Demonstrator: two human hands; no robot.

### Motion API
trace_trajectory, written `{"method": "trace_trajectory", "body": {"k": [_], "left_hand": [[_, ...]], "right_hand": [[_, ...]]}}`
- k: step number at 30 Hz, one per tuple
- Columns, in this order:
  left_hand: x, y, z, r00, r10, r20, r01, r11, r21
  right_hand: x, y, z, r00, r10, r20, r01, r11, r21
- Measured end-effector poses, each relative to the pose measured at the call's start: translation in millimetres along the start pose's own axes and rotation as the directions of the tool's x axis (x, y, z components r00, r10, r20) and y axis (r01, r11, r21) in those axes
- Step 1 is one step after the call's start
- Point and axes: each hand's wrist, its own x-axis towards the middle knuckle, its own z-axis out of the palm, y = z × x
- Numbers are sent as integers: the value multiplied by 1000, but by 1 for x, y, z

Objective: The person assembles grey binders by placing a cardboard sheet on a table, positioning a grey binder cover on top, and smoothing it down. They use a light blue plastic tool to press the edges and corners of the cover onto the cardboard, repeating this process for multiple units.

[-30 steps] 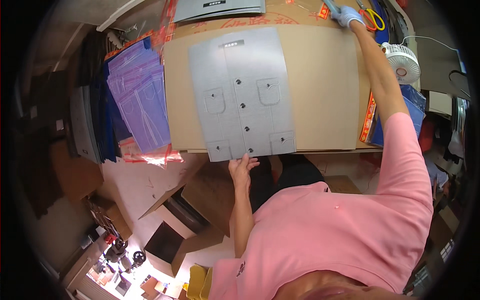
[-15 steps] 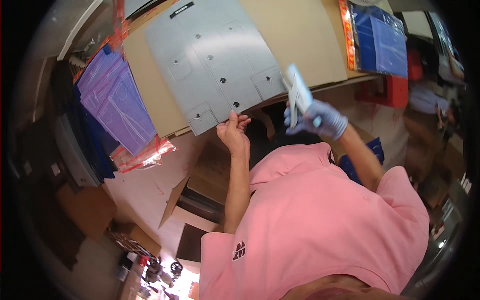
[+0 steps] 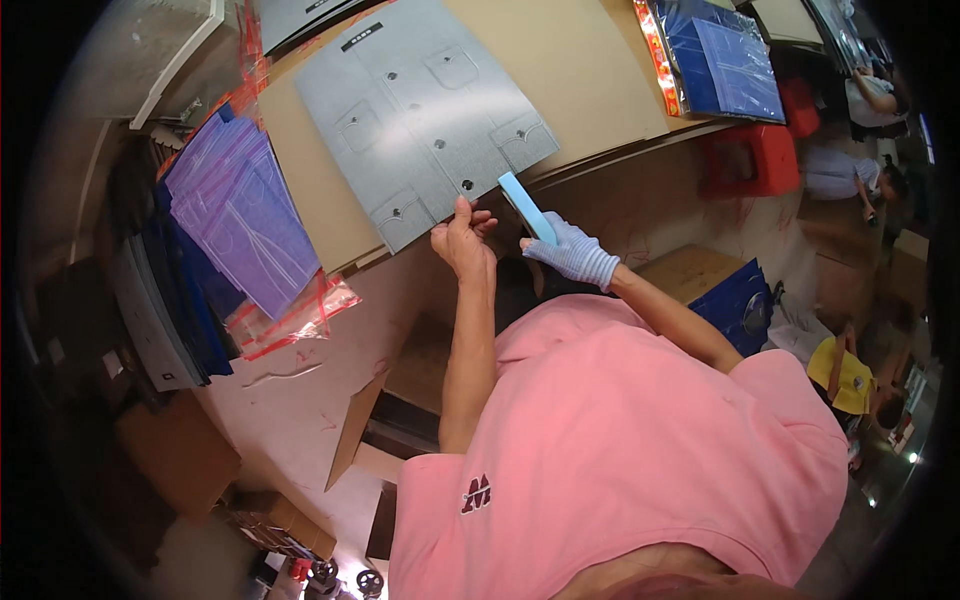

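Observation:
A grey sheet (image 3: 400,150), printed like a buttoned jacket with pockets, lies aslant on the brown cardboard-covered table. At its near edge, my bare left hand (image 3: 464,240) is closed, thumb on top, pinching the sheet beside the lowest dark button. My right hand (image 3: 576,254), in a pale striped glove, is wrapped round a light blue plier-type stapler (image 3: 527,208). The stapler's tip meets the sheet's near edge, right of my left hand. Its lower handle is mostly hidden, and I cannot tell whether the jaws are pressed together.
Purple printed sheets (image 3: 240,215) are fanned at the table's left, above red-edged clear wrapping (image 3: 300,318). Blue packs (image 3: 715,62) lie at the far right, near a red stool (image 3: 750,162). Open cardboard boxes (image 3: 690,270) stand below. Other people (image 3: 850,180) are at right.
My right hand has swung left and turned, bringing the stapler from beside the sheet's right corner to its near edge. My left hand keeps its pinch. The whole view has shifted slightly.

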Motion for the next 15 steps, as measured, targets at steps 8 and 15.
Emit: {"method": "trace_trajectory", "body": {"k": [8,15], "left_hand": [[5,-14,-3,1000,13,-27,-13,1000,6],[6,-11,7,999,42,19,-40,996,-83]], "right_hand": [[20,14,9,996,88,12,-88,996,3],[11,24,12,986,144,79,-145,989,8]]}}
